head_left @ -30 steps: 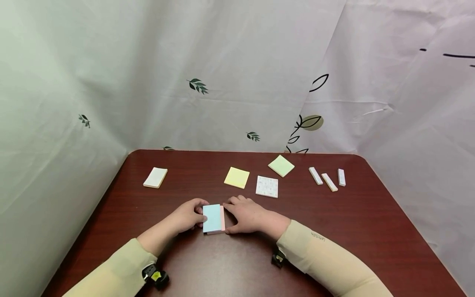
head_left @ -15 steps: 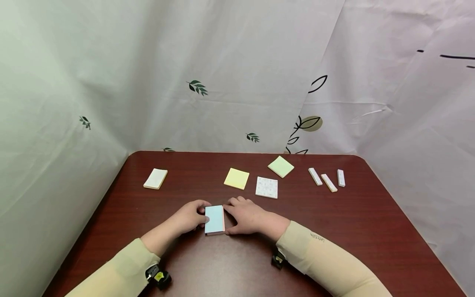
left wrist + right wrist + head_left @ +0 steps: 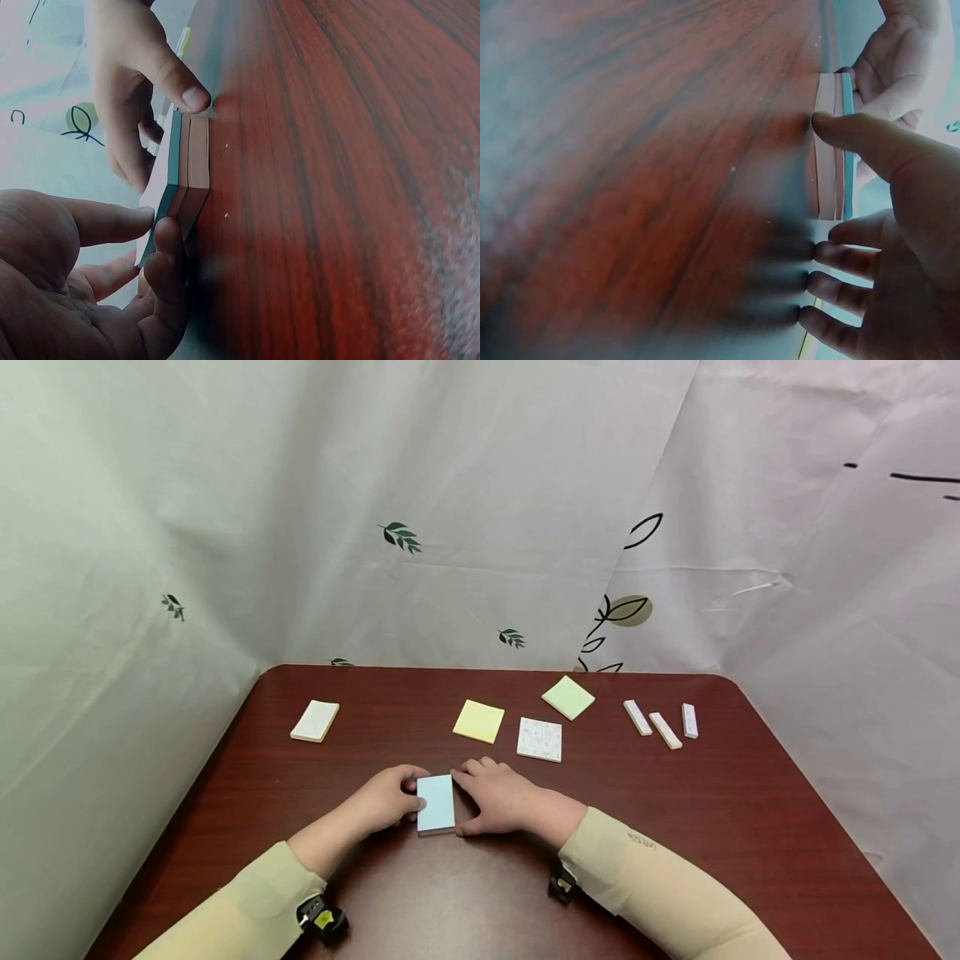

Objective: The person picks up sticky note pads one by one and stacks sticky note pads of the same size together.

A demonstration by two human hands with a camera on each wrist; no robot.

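A light blue sticky note pad (image 3: 437, 802) lies flush on top of a stack of pink sticky note pads (image 3: 196, 157) at the table's middle. My left hand (image 3: 386, 797) pinches the blue pad at its left edge, thumb on top and fingers curled beneath. On the opposite side, my right hand (image 3: 498, 795) holds the pink stack, its thumb at the near right corner and its forefinger at the far one. From the right wrist view, the pink layers (image 3: 826, 176) stand against the tabletop under the blue layer (image 3: 847, 169).
Farther back lie a white pad (image 3: 315, 721), a yellow sticky note pad (image 3: 478, 721), a pale green pad (image 3: 568, 697) and a printed white pad (image 3: 539, 739). Several narrow white strips, one of them here (image 3: 665, 730), lie at the right. A patterned curtain (image 3: 450, 485) surrounds the dark red table (image 3: 750, 827).
My left hand has slid the blue pad rightward over the pink stack, covering the pink strip that showed along its right side. My right hand has stayed in place.
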